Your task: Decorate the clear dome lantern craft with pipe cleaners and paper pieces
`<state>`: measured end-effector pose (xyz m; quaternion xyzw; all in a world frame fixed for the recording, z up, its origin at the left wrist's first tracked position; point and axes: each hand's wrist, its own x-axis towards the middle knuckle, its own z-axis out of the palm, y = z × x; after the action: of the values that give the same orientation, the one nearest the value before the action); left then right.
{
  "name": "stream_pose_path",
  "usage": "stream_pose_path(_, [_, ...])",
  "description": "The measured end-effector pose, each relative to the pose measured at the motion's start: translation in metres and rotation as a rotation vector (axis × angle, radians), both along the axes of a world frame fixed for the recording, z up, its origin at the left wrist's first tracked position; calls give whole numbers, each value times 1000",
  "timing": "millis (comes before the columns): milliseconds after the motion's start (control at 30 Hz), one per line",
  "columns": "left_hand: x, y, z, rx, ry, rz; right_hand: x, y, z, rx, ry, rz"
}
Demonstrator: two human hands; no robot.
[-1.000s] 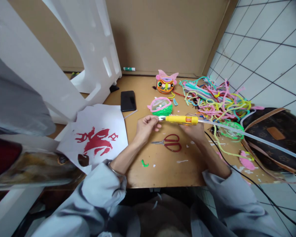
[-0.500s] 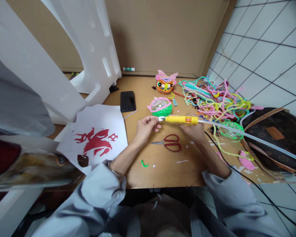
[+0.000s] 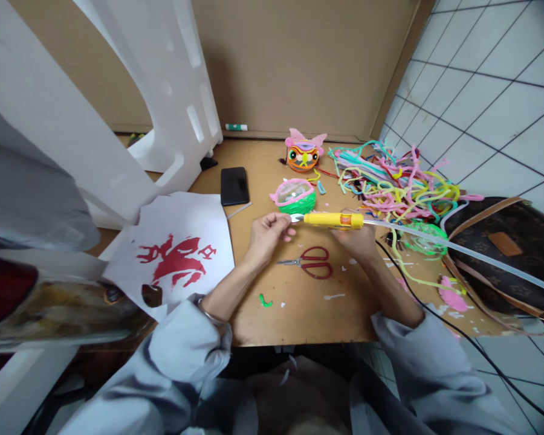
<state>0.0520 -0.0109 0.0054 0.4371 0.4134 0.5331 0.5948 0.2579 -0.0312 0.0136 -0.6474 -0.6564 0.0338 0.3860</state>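
Note:
My right hand [image 3: 356, 238] is wrapped round a yellow hot glue gun [image 3: 329, 220], its nozzle pointing left. A long clear glue stick [image 3: 457, 249] runs out of the gun's back to the right. My left hand [image 3: 269, 232] pinches a small white piece [image 3: 296, 217] right at the nozzle; its exact kind is too small to tell. Just behind my hands sits a ball-shaped craft piece [image 3: 297, 205], green below with a pink rim. Red-handled scissors [image 3: 316, 263] lie on the table between my forearms.
A finished-looking lion-head craft [image 3: 303, 154] stands farther back. Pipe cleaners [image 3: 403, 187] are heaped at right, near a brown handbag [image 3: 508, 248]. At left are a black phone [image 3: 234, 186] and white paper [image 3: 185, 223] with red shapes. A black cord [image 3: 417, 293] trails right.

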Motion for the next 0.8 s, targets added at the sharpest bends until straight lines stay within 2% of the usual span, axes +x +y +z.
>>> stream_pose_path(367, [0, 0, 0, 3, -4, 5, 1, 1, -3, 43, -6, 18])
stream_pose_path(800, [0, 0, -1, -2, 20, -16, 0, 0, -1, -20, -65, 7])
